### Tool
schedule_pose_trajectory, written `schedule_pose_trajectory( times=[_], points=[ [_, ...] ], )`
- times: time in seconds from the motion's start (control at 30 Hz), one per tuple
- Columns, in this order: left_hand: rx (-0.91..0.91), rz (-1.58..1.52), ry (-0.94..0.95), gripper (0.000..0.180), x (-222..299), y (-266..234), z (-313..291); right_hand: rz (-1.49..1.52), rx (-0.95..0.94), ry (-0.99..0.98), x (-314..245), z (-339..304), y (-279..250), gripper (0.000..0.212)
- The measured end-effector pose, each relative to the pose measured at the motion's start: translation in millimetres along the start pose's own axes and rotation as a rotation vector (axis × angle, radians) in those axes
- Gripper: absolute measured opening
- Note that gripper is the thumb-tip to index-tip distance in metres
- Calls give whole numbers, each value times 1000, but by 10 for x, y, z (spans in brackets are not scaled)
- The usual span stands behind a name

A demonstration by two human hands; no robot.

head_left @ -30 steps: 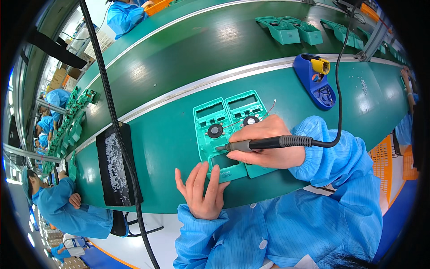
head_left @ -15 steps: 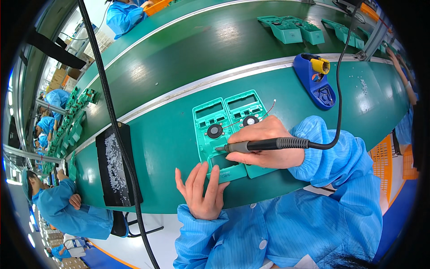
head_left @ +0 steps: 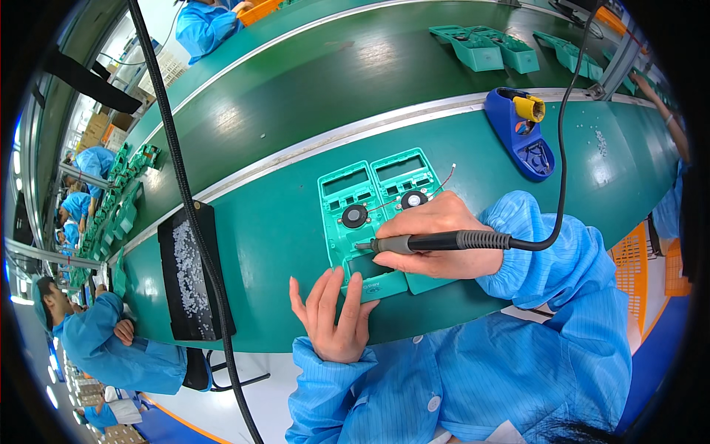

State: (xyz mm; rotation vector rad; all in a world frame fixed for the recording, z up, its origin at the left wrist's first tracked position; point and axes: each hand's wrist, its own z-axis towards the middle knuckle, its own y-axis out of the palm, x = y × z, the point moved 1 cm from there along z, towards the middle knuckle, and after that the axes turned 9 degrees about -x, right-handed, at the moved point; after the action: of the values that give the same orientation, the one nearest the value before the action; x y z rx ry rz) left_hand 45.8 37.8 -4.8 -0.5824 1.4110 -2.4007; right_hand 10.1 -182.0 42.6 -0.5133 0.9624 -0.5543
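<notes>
My right hand [head_left: 440,233] is closed around the grip of a soldering iron [head_left: 436,240], whose cable bends up to the right. Its tip rests at the inside of the left green plastic housing [head_left: 342,240]. A second green housing [head_left: 403,166] lies against it, partly hidden under my right hand. Each carries a round black speaker, the left one [head_left: 354,216] and the right one [head_left: 413,198], and a thin wire [head_left: 448,177] sticks up at the right. My left hand [head_left: 333,314] has its fingers spread, with fingertips at the left housing's near edge.
A blue iron stand [head_left: 521,137] with a yellow holder stands at the back right. Left of the housings lies a black tray [head_left: 174,281] of small clear pieces. The green belt [head_left: 333,81] beyond bears more housings [head_left: 477,53]. A black braided cable [head_left: 181,163] hangs at left; co-workers [head_left: 122,344] sit nearby.
Housings on the far belt have shifted slightly right, as has a small white speck there. The co-worker at left has turned their head a little. My hands and the soldering iron hold their places.
</notes>
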Motion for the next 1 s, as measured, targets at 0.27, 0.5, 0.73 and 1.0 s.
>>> schedule_pose_trajectory(
  times=[0.27, 0.5, 0.73, 1.0],
  points=[
    [-3, -3, 6, 44, -7, -5, -11, 4, -17, 5, -5, -6, 7, 18],
    [-10, -13, 4, 45, -12, -7, -12, -25, -9, -30, -7, 6, -10, 19],
    [5, -28, -12, 48, -12, 5, -5, 65, 63, 36, -69, 2, -158, 21],
    [4, -47, 14, 48, 5, -1, 0, 28, 205, -83, -45, -118, -240, 33]
  ],
)
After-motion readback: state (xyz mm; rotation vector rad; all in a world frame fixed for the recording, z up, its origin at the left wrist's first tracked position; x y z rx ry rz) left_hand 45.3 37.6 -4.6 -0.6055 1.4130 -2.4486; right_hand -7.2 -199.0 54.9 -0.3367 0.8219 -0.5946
